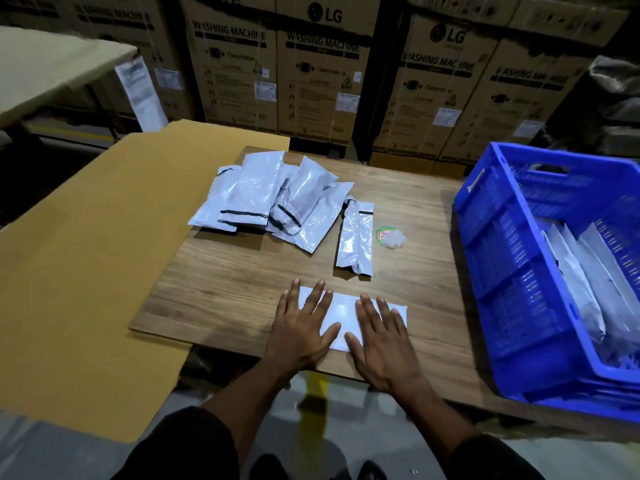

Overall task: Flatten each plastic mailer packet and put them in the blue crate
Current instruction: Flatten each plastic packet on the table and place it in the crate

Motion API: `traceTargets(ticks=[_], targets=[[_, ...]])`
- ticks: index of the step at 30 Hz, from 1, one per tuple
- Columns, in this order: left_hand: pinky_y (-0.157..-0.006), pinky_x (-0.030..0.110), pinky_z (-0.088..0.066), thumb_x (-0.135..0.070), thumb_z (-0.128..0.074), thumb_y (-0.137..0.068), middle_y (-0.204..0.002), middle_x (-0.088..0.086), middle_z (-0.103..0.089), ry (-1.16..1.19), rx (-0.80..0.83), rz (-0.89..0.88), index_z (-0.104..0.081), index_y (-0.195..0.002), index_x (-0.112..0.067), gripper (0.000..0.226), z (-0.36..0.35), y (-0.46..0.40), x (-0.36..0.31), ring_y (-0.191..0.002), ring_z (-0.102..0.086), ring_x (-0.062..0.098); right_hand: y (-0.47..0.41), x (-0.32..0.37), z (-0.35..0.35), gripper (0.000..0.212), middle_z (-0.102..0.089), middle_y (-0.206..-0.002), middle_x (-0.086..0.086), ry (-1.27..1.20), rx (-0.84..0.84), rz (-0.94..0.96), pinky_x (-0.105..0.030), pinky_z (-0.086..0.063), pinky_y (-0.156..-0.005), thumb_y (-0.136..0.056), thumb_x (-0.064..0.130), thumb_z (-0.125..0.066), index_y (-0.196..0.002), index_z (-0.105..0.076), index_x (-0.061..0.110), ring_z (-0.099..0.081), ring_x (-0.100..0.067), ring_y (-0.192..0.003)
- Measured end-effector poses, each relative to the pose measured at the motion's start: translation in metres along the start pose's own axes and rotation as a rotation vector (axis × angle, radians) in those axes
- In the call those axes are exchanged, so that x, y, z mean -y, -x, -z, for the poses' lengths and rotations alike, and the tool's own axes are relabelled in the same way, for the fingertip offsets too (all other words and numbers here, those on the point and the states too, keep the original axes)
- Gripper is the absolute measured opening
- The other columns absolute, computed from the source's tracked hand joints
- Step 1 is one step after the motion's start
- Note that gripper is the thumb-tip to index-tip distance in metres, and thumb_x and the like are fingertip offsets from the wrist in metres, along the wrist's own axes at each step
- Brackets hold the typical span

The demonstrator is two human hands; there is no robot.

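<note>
My left hand (300, 327) and my right hand (379, 337) lie flat, fingers straight and spread, pressing one white mailer packet (341, 315) against the wooden tabletop (221, 289). Neither hand grips anything; both palms simply bear down. The packet sits at the near edge of the table, at six o'clock from the pile of unflattened mailers (273, 195), which lies toward twelve. One more puffy mailer (355, 237) stands alone at about one o'clock from my hands, just beside a small round sticker with a scrap of clear plastic (389, 237).

The blue crate (512, 271) waits at three o'clock, with several flattened packets (581, 282) already leaning inside it.

What worries me most is the table edge. My palms overhang it, and the packet's near margin lies close to the lip, so a push toward myself could slide the slick plastic off onto the floor. Trapped air is the second risk, I judge: if I press from both ends at once, the air may have nowhere to go and the mailer could spring back or split a seam. When I lift it, the glossy film may slip from straight fingers, so I will need a proper pinch. Swinging it toward three o'clock, I could catch the crate's rim and knock the leaning packets flat.
</note>
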State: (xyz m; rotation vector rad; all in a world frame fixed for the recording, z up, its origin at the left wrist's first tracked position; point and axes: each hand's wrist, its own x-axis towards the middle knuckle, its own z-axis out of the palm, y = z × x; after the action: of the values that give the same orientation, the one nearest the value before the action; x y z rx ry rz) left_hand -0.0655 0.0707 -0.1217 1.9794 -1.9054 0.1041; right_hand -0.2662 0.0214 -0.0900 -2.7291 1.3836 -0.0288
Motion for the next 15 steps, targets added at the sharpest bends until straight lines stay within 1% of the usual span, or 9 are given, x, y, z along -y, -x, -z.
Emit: traceTargets(ticks=[3,5,6,8,9,11,13,15], targets=[[-0.114,0.060,-0.030,-0.058,-0.049,-0.096,-0.161,0.001,-0.035,0.001,0.043,0.015,-0.052,-0.147,-0.019,0.064,0.003,0.000,0.000,-0.148,-0.026,0.046,0.004,-0.010,0.001,0.074,-0.020,-0.165,-0.003,0.007,0.004,-0.030,-0.044,-0.010,-0.120,-0.100,0.061,-0.020,-0.155,-0.029,0.013,-0.014,-0.026,-0.152],[-0.115,0.060,-0.029,-0.058,-0.048,-0.096,-0.162,0.002,-0.033,-0.011,0.067,0.016,-0.050,-0.148,-0.019,0.065,0.003,0.000,0.000,-0.148,-0.025,0.045,0.010,-0.018,0.002,0.078,-0.018,-0.165,-0.004,0.002,0.009,-0.053,-0.043,-0.009,-0.120,-0.099,0.064,-0.016,-0.156,-0.028,0.012,-0.013,-0.025,-0.152],[-0.115,0.060,-0.028,-0.059,-0.046,-0.096,-0.163,0.002,-0.032,-0.018,0.077,0.018,-0.049,-0.149,-0.020,0.066,0.004,0.000,0.000,-0.149,-0.024,0.045,0.014,-0.023,0.003,0.081,-0.013,-0.166,-0.003,0.003,0.019,-0.070,-0.042,-0.008,-0.120,-0.098,0.066,-0.012,-0.157,-0.024,0.013,-0.009,-0.023,-0.153],[-0.117,0.059,-0.025,-0.061,-0.042,-0.097,-0.165,0.003,-0.026,-0.028,0.095,0.022,-0.045,-0.152,-0.021,0.067,0.004,0.001,0.000,-0.150,-0.019,0.045,0.021,-0.033,0.003,0.088,0.001,-0.167,0.001,0.003,0.030,-0.104,-0.042,-0.002,-0.122,-0.093,0.072,0.000,-0.159,-0.010,0.015,0.003,-0.019,-0.153],[-0.118,0.059,-0.022,-0.061,-0.039,-0.098,-0.166,0.003,-0.022,-0.030,0.103,0.021,-0.041,-0.153,-0.021,0.069,0.004,0.002,0.001,-0.151,-0.015,0.044,0.023,-0.036,0.005,0.090,0.008,-0.167,0.002,0.000,0.038,-0.120,-0.042,0.000,-0.123,-0.090,0.074,0.004,-0.159,-0.002,0.017,0.010,-0.017,-0.153],[-0.120,0.058,-0.015,-0.061,-0.035,-0.099,-0.168,0.003,-0.013,-0.033,0.096,0.016,-0.033,-0.157,-0.019,0.071,0.005,0.004,0.002,-0.153,-0.007,0.042,0.025,-0.038,0.009,0.092,0.016,-0.166,0.003,-0.014,0.072,-0.142,-0.043,0.004,-0.123,-0.087,0.076,0.008,-0.159,0.007,0.018,0.017,-0.014,-0.151],[-0.120,0.058,-0.012,-0.056,-0.036,-0.100,-0.168,0.006,-0.013,-0.018,0.060,0.028,-0.030,-0.158,-0.015,0.071,0.007,0.006,0.003,-0.153,-0.006,0.041,0.025,-0.037,0.013,0.093,0.019,-0.165,0.001,-0.029,0.111,-0.155,-0.045,0.009,-0.122,-0.087,0.076,0.006,-0.158,0.011,0.017,0.021,-0.014,-0.150],[-0.120,0.059,-0.016,-0.050,-0.040,-0.100,-0.166,0.014,-0.019,-0.023,0.022,0.006,-0.034,-0.156,-0.008,0.070,0.009,0.005,0.003,-0.153,-0.012,0.039,0.024,-0.033,0.014,0.090,0.014,-0.166,-0.003,-0.025,0.105,-0.179,-0.052,0.013,-0.119,-0.092,0.074,-0.006,-0.158,0.007,0.014,0.017,-0.019,-0.151]])
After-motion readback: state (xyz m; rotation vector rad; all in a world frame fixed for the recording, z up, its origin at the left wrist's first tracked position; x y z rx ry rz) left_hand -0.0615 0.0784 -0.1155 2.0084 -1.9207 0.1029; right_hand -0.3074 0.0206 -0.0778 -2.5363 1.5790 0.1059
